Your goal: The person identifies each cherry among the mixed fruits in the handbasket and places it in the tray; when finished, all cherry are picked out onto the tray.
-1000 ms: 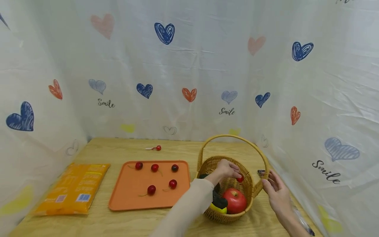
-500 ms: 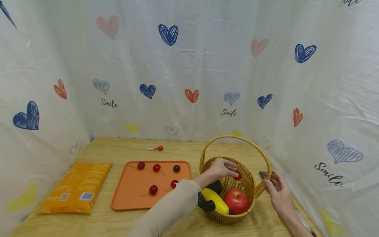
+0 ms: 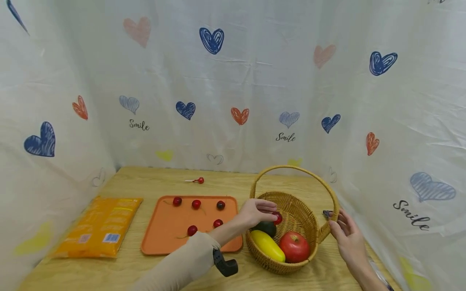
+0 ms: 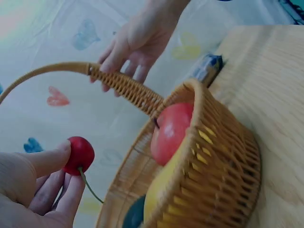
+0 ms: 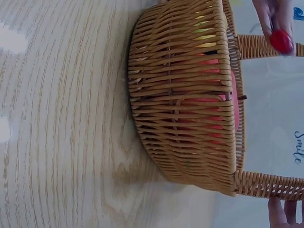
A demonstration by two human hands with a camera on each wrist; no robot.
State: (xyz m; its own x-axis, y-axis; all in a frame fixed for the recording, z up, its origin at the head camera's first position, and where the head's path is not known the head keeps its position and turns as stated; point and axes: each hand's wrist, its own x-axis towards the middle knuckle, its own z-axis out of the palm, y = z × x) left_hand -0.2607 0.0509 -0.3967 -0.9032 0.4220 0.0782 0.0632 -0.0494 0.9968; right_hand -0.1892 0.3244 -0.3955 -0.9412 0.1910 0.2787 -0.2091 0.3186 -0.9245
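Observation:
My left hand (image 3: pixel 255 212) pinches a red cherry (image 4: pixel 80 156) between thumb and fingertips, its green stem hanging down in the left wrist view. In the head view this hand is over the left rim of a wicker basket (image 3: pixel 267 263). Inside the basket lie a red apple (image 3: pixel 295 246), a long yellow fruit (image 3: pixel 267 245) and a dark green fruit (image 3: pixel 265 228) partly under the hand. The fingers and thumb of my right hand (image 3: pixel 352 244) grip the right side of the basket's arched handle (image 3: pixel 335 202).
Left of the basket is an orange tray (image 3: pixel 164 238) bearing several cherries (image 3: pixel 192 230). An orange packet (image 3: pixel 98 228) lies farther left, and a red lollipop (image 3: pixel 200 180) behind the tray. A small dark-ended packet (image 4: pixel 207 69) is beside the right hand. A printed curtain (image 3: pixel 204 137) encloses the table.
My left hand, pinching the cherry, has drawn leftward across the basket, uncovering the yellow fruit. The right hand keeps its grip on the handle. The head view has shifted slightly.

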